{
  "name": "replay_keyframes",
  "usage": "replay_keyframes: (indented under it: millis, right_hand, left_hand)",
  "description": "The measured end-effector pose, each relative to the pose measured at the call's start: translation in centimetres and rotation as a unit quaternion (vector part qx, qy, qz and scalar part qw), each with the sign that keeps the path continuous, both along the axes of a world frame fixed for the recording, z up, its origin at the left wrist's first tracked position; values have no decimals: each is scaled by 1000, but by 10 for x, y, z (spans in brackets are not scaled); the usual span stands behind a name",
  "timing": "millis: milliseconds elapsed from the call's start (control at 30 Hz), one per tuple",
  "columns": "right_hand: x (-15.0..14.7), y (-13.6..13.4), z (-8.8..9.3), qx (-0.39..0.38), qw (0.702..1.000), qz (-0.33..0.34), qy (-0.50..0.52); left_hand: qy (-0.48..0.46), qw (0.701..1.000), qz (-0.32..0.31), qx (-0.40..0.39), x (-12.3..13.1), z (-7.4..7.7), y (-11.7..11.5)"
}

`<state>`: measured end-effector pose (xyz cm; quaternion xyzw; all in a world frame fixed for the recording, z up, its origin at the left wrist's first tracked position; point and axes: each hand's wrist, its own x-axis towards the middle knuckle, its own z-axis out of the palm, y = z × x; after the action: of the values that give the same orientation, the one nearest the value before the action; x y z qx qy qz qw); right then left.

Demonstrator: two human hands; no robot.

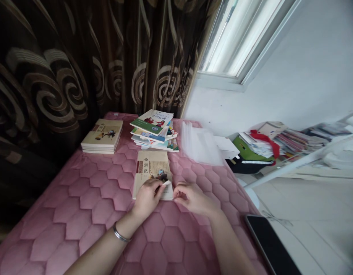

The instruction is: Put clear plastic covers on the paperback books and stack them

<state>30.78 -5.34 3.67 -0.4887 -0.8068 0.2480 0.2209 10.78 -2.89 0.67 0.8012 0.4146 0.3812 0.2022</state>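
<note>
A beige paperback book [144,179] with dark characters and a small painted figure on its cover lies flat on the pink quilted bedding [107,194]. My left hand [149,196], a silver bangle at its wrist, pinches the cover's lower right corner and bends it up, baring a white page beneath. At that same corner, on the right edge, my right hand [190,196] has its thumb and fingertips pressed together against the book's pages. Whether a page edge sits between those fingertips is too small to make out.
Similar beige books [102,133] are stacked at the back left. Behind the open book rises a pile of colourful booklets [155,130]. Clear plastic sleeves [201,145] lie right of it, beside a white box [226,147]. A dark phone [271,244] rests at the right edge.
</note>
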Motion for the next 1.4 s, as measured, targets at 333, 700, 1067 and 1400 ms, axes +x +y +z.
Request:
replay_keyframes:
  millis: [333, 700, 1067, 1400]
  right_hand:
    - [-3, 2, -1, 0, 1000, -20, 3]
    - [-2, 3, -1, 36, 999, -4, -26]
    - [-7, 4, -6, 93, 994, 10, -60]
    - [-20, 4, -5, 229, 970, -54, -56]
  left_hand:
    - [5, 1000, -9, 19, 1, -3, -1]
    - [19, 999, -16, 43, 0, 1, -3]
    - [24, 998, -27, 43, 0, 3, -5]
    - [15, 998, -21, 57, 0, 4, -6]
